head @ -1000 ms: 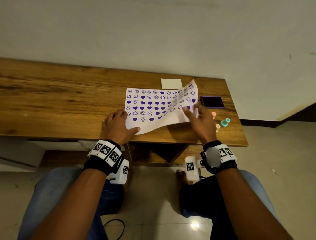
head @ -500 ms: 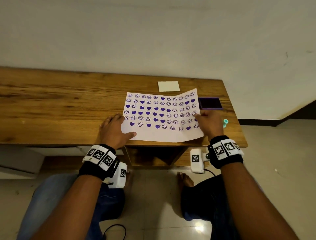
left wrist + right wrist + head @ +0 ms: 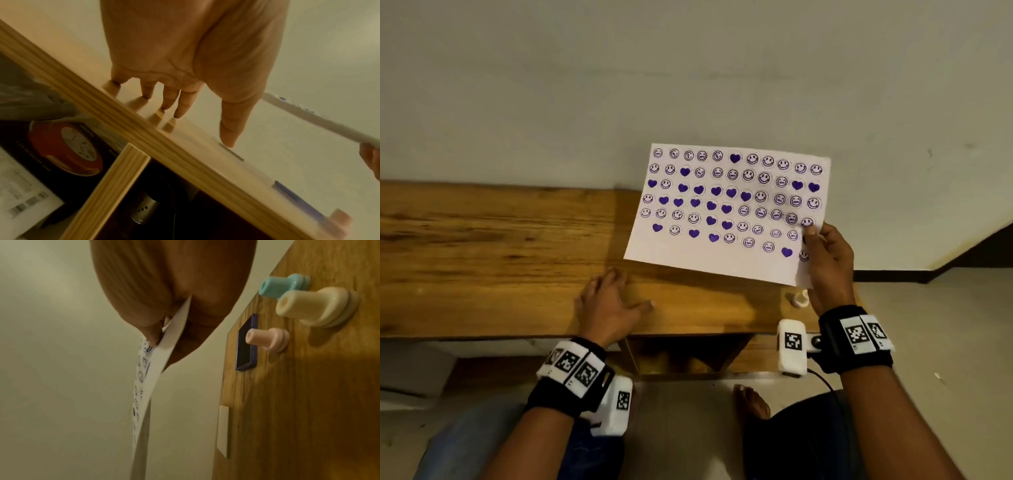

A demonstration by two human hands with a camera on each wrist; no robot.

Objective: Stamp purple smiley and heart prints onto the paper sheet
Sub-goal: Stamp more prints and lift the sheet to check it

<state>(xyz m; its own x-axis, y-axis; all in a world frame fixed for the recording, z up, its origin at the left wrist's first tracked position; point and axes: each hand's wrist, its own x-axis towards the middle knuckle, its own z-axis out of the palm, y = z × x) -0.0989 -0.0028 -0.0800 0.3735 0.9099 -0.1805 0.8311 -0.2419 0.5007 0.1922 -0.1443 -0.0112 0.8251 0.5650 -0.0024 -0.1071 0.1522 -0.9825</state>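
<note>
Paper sheet: we saw the paper sheet [image 3: 726, 212] held up off the tabletop [image 3: 500, 260], tilted toward the head camera, with rows of purple smiley and heart prints across its face and a bare strip along its lower edge.
Right hand: the right hand [image 3: 828, 263] pinched the sheet at its lower right corner, thumb on the printed side and fingers behind; the right wrist view showed the sheet's edge [image 3: 164, 350] clamped between thumb and fingers.
Left hand: the left hand [image 3: 609, 305] lay palm down on the tabletop near its front edge, fingers spread and straight, holding nothing; in the left wrist view its fingertips [image 3: 177, 113] touched the wood.
Stamps: we counted three upright on the tabletop in the right wrist view, a teal stamp [image 3: 285, 285], a cream stamp [image 3: 314, 308] just beside it, and a pink stamp [image 3: 267, 339].
Ink pad: the purple ink pad [image 3: 246, 344] lay flat just beside the pink stamp.
Card: a small white card [image 3: 223, 431] lay on the tabletop, apart from the pad.
</note>
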